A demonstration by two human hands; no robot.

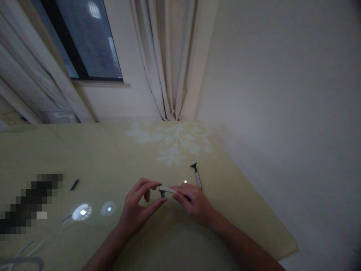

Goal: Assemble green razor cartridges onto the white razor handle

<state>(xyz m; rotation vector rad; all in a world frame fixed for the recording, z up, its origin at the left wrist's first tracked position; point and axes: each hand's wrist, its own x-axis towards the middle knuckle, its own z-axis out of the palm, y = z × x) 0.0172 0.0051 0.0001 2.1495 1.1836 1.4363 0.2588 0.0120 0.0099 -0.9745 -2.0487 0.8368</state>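
Observation:
A razor with a pale handle [168, 190] is held over the table between both hands. My right hand [194, 201] is closed around that handle, its thumb and forefinger pinching it. The dark green razor head [163, 193] points left, toward my left hand [138, 203]. My left forefinger and thumb curve around the head, one at its top end and the other at its bottom end. Just beyond my right hand lies a second razor [197, 176], with a black head and a grey handle whose lower end is hidden by the hand.
A small dark green strip [74, 184] lies on the yellow-green table [93, 154] at the left. A pixelated dark patch covers the table's far left. Pale cables [28, 259] show in the lower left corner. Curtains [169, 56] and a wall [282, 94] border the table.

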